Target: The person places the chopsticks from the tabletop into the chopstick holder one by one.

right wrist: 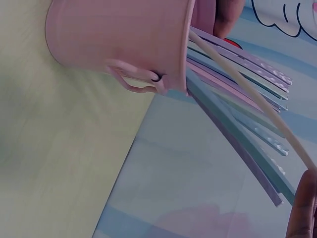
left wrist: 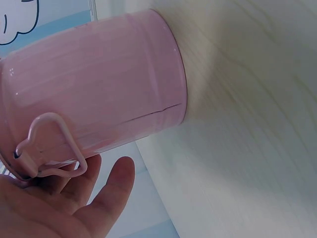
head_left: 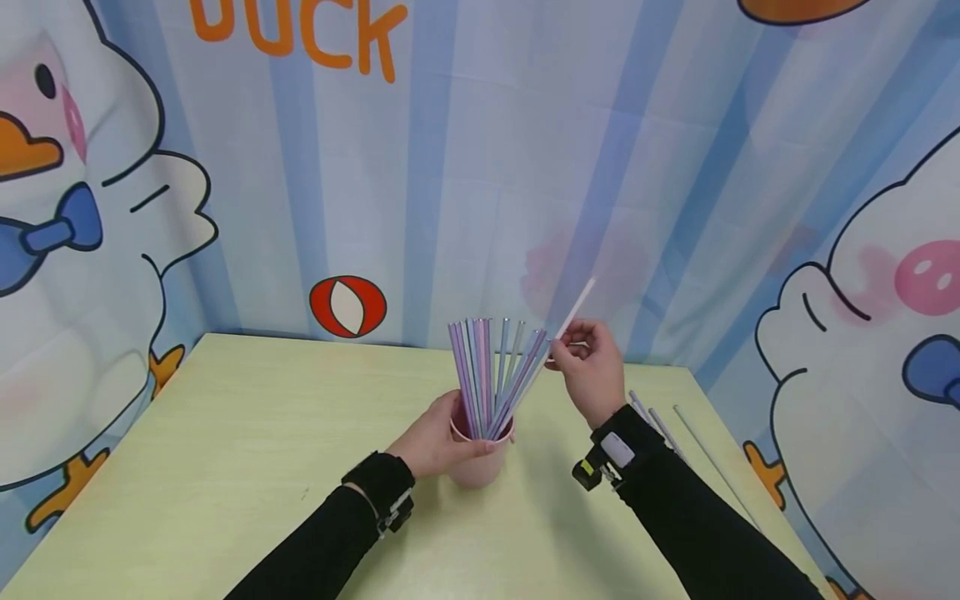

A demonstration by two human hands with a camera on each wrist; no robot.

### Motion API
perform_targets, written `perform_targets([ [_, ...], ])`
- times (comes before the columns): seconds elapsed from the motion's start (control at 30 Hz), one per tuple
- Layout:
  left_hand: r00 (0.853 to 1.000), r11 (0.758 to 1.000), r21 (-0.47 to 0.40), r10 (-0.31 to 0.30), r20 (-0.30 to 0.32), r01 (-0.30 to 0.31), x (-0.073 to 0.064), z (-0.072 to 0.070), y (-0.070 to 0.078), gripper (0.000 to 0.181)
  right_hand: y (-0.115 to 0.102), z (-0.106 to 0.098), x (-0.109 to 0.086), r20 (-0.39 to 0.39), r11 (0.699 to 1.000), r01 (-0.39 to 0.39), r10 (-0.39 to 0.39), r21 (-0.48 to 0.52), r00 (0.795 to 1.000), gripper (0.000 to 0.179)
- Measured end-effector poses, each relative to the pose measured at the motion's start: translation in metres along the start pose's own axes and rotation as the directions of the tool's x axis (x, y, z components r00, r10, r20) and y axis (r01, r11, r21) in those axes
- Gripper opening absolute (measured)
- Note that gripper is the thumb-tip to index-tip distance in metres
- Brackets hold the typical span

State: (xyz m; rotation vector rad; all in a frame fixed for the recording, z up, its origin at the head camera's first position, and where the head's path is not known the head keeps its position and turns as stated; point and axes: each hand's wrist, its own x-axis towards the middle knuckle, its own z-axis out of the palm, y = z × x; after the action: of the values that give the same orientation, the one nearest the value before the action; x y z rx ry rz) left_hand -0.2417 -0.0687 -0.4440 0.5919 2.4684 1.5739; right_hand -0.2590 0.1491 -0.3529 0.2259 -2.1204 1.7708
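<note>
A pink metal pail (head_left: 477, 472) with small looped side handles stands on the table. Purple, blue and pale straws (head_left: 480, 375) fan out of its mouth. My left hand (head_left: 441, 442) grips the pail near the rim, thumb across the front and fingers around the far side. In the left wrist view, the hand's fingers (left wrist: 116, 183) show beside a wire handle (left wrist: 54, 144). My right hand (head_left: 592, 371) pinches a pale pinkish-white straw (head_left: 577, 302) partway up. That straw's lower end is inside the pail, and it leans to the right across the other straws.
Several more straws (head_left: 712, 458) lie on the table (head_left: 247, 433) at the right, partly covered by my right sleeve. Behind the table hangs a blue-and-white striped curtain (head_left: 495, 167) with cartoon prints.
</note>
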Motion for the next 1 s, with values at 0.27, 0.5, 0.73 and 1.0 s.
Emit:
perform_targets([
  [0.27,1.0,1.0,-0.018,0.005,0.008,-0.005,0.0,0.0,0.0,0.083,0.015,0.004,-0.007,0.025,0.999,-0.027,0.028,-0.04,0.999,0.027],
  [0.5,1.0,1.0,-0.009,0.012,0.005,-0.012,0.0,0.001,-0.001,0.082,0.027,0.008,-0.014,0.037,0.995,-0.048,0.052,-0.086,0.998,0.027],
  [0.73,1.0,1.0,-0.012,0.007,0.005,-0.006,0.001,0.001,-0.002,0.083,0.036,0.011,-0.019,0.057,0.991,-0.058,0.065,-0.12,0.996,0.027],
  [1.0,1.0,1.0,-0.005,-0.001,0.003,0.001,0.001,0.0,-0.002,0.084,0.042,0.016,-0.024,0.062,0.987,-0.081,0.09,-0.141,0.994,0.027],
])
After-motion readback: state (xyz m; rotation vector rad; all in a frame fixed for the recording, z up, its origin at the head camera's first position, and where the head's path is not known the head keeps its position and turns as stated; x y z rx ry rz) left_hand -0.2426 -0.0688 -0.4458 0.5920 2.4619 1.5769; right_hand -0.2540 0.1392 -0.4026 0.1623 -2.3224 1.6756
